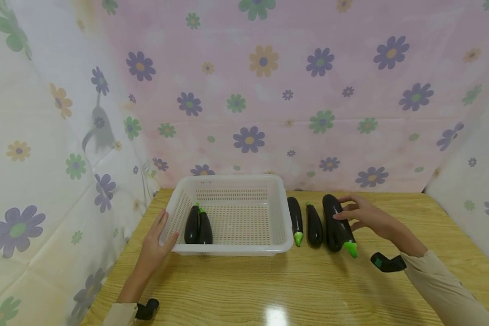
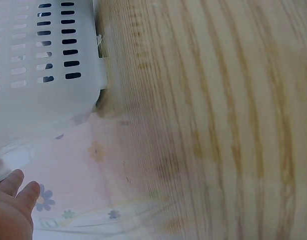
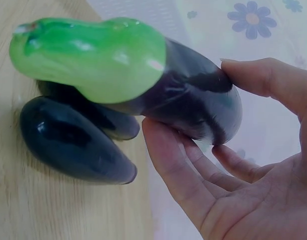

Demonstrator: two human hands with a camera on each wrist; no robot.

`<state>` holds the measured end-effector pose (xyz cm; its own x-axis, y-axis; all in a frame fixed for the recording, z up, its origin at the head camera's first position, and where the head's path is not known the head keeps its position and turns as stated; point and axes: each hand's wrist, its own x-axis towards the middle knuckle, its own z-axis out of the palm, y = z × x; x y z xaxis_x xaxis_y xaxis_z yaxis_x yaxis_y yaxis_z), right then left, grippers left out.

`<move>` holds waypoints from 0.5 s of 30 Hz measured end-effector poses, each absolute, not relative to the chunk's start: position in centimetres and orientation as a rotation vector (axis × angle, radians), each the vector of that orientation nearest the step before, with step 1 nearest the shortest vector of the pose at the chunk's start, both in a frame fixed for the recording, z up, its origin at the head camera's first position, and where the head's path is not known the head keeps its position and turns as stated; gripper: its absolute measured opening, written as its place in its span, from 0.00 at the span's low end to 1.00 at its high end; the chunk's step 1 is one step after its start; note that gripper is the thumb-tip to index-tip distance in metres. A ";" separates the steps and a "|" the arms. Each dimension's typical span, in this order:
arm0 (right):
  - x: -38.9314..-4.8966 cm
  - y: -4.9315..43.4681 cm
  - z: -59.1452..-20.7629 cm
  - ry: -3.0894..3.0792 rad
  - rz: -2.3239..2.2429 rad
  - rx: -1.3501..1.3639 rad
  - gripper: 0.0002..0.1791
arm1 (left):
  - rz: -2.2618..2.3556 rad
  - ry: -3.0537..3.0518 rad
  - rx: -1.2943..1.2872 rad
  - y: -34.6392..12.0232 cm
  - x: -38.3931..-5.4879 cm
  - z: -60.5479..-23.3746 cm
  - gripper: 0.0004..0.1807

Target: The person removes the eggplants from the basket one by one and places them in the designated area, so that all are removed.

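Note:
My right hand [image 1: 364, 213] holds a glossy dark eggplant [image 1: 341, 222] between thumb and fingers, its green cap tilted toward the front. In the right wrist view the green cap [image 3: 93, 60] is close to the camera, with the fingertips around the dark body. Another eggplant [image 1: 333, 244] lies partly hidden beneath the held one. At the left front corner of a white plastic basket [image 1: 232, 248] is my left hand [image 1: 154, 246], fingers extended along the side and thumb near the front rim. Two eggplants [image 1: 192, 226] lie side by side inside the basket's left part.
Right of the basket, an eggplant with a green cap [image 1: 298, 239] lies close to its wall, and another eggplant [image 1: 314, 226] lies beside that one. The wooden table [image 1: 236, 285] ends at a flowered cloth [image 1: 285, 136] behind and at both sides.

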<state>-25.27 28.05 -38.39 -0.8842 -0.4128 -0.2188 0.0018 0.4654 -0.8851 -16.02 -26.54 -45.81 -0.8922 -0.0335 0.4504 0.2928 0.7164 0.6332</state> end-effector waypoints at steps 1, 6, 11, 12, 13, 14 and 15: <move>-25.3 28.1 -38.4 2.313 -1.398 -0.337 0.35 | -1.023 -2.487 -0.199 -26.5 -16.0 -45.8 0.38; -25.1 28.6 -38.8 2.304 -1.402 -0.304 0.36 | -1.030 -2.478 -0.197 -26.6 -16.0 -45.7 0.38; -25.0 29.1 -39.2 2.321 -1.388 -0.283 0.37 | -1.028 -2.483 -0.188 -26.6 -16.0 -45.8 0.38; -25.0 29.2 -39.2 2.323 -1.386 -0.292 0.38 | -1.026 -2.483 -0.188 -26.6 -16.0 -45.8 0.38; -25.0 29.3 -39.3 2.324 -1.390 -0.288 0.38 | -1.024 -2.484 -0.189 -26.6 -16.0 -45.8 0.38; -25.1 29.4 -39.4 2.325 -1.392 -0.287 0.38 | -1.022 -2.483 -0.189 -26.6 -16.0 -45.8 0.38; -25.1 29.5 -39.5 2.326 -1.396 -0.288 0.38 | -1.018 -2.484 -0.189 -26.6 -16.0 -45.8 0.38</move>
